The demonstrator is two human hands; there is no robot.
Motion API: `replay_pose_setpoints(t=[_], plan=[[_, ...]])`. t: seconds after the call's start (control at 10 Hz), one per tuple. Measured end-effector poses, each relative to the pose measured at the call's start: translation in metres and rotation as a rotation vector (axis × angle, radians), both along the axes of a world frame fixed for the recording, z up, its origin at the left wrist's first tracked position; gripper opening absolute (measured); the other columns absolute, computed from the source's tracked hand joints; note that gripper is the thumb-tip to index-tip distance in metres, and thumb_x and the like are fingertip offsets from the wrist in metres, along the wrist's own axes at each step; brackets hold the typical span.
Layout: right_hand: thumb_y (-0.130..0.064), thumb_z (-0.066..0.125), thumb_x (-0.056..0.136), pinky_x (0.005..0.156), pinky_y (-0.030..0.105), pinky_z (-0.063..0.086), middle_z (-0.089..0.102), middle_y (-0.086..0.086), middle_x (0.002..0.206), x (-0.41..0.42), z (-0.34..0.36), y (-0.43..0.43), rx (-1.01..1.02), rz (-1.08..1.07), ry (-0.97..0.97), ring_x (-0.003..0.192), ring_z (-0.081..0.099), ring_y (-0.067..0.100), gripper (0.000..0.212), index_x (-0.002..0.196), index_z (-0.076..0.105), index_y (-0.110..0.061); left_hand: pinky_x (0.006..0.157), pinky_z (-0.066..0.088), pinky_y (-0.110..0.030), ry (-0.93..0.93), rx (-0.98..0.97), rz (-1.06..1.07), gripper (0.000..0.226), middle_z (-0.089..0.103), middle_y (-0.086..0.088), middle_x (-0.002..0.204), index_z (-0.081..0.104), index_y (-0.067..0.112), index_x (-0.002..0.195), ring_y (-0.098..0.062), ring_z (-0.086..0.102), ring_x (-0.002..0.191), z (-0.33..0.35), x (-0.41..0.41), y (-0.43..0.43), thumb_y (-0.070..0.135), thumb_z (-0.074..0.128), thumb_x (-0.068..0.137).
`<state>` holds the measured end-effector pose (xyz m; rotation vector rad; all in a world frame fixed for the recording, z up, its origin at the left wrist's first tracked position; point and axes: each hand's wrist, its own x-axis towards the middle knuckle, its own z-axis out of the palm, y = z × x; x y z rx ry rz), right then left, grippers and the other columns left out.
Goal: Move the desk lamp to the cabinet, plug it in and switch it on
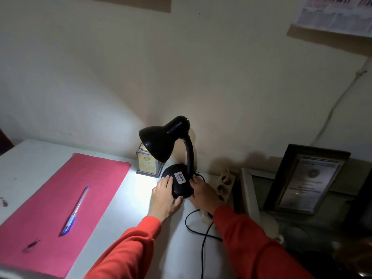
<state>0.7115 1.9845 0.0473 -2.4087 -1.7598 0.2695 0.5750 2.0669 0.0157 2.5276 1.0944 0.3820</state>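
While the desk lamp (177, 156) stands lit on the white table (130, 198) by the wall, the left hand (165, 196) and right hand (203, 195) rest open against its round base, one each side. It looks best to nudge gently, keeping the cord (203, 236) loose and the shade pointed at the red paper (60, 198).

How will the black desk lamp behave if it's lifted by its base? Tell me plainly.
The desk lamp probably lifts steadily: its wide round base looks weighted, and the left hand and right hand flank it. The shade leans out on a gooseneck, so it may wobble or tip forward. The black cord trails loosely and could drag.
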Motion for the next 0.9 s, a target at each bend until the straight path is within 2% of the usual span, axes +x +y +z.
replay_pose_setpoints(t=[0.2,0.4,0.5,0.6,0.7,0.8,0.9], plan=[[-0.012,0.052,0.084,0.114,0.037,0.030,0.024,0.019,0.154,0.000,0.000,-0.001,-0.029,0.001,-0.010,0.143,0.022,0.029,0.059,0.139,0.033,-0.001,0.109,0.031,-0.038,0.101,0.086,-0.024,0.079,0.033,-0.010,0.149,0.024,0.007,0.142,-0.025,0.028,0.138,0.001,0.003,0.002,0.050,0.053,0.082],[-0.016,0.054,0.086,0.111,0.039,0.034,0.022,0.022,0.154,0.001,-0.001,0.000,-0.072,0.046,-0.035,0.142,0.022,0.032,0.063,0.141,0.029,0.001,0.103,0.038,-0.043,0.122,0.107,-0.086,0.070,0.043,-0.016,0.141,0.035,0.005,0.136,-0.033,0.037,0.130,0.002,0.004,0.004,0.046,0.054,0.082],[-0.015,0.053,0.085,0.109,0.040,0.036,0.025,0.022,0.153,0.002,-0.001,0.000,-0.064,0.048,-0.028,0.141,0.025,0.031,0.061,0.139,0.031,0.001,0.100,0.041,-0.042,0.118,0.112,-0.079,0.071,0.048,-0.015,0.136,0.039,0.005,0.133,-0.032,0.041,0.125,0.003,0.004,0.005,0.046,0.057,0.078],[-0.013,0.052,0.083,0.108,0.038,0.038,0.030,0.023,0.150,0.003,0.003,0.000,-0.040,0.043,0.018,0.138,0.031,0.031,0.057,0.136,0.038,0.001,0.094,0.044,-0.041,0.122,0.066,-0.073,0.071,0.051,-0.011,0.130,0.044,0.008,0.129,-0.031,0.046,0.118,0.011,0.002,0.008,0.047,0.061,0.073],[-0.013,0.053,0.082,0.106,0.039,0.040,0.040,0.024,0.146,0.007,0.009,0.003,-0.021,-0.016,0.134,0.132,0.041,0.033,0.049,0.129,0.049,0.001,0.093,0.045,-0.042,0.138,0.008,-0.095,0.063,0.050,-0.010,0.131,0.045,0.013,0.131,-0.031,0.047,0.116,0.019,0.001,0.016,0.041,0.061,0.077],[-0.013,0.056,0.082,0.095,0.033,0.049,0.060,0.024,0.126,0.011,0.018,0.001,0.021,-0.106,0.242,0.112,0.058,0.033,0.041,0.121,0.058,0.001,0.097,0.044,-0.044,0.171,-0.072,-0.118,0.052,0.047,-0.011,0.135,0.046,0.016,0.131,-0.034,0.048,0.118,0.032,-0.005,0.019,0.031,0.057,0.083],[-0.015,0.057,0.081,0.088,0.030,0.051,0.067,0.019,0.115,0.014,0.026,-0.003,0.067,-0.158,0.311,0.102,0.064,0.029,0.040,0.119,0.060,-0.004,0.098,0.045,-0.045,0.171,-0.076,-0.130,0.047,0.049,-0.012,0.133,0.050,0.016,0.128,-0.034,0.050,0.117,0.042,-0.008,0.017,0.029,0.056,0.084]])
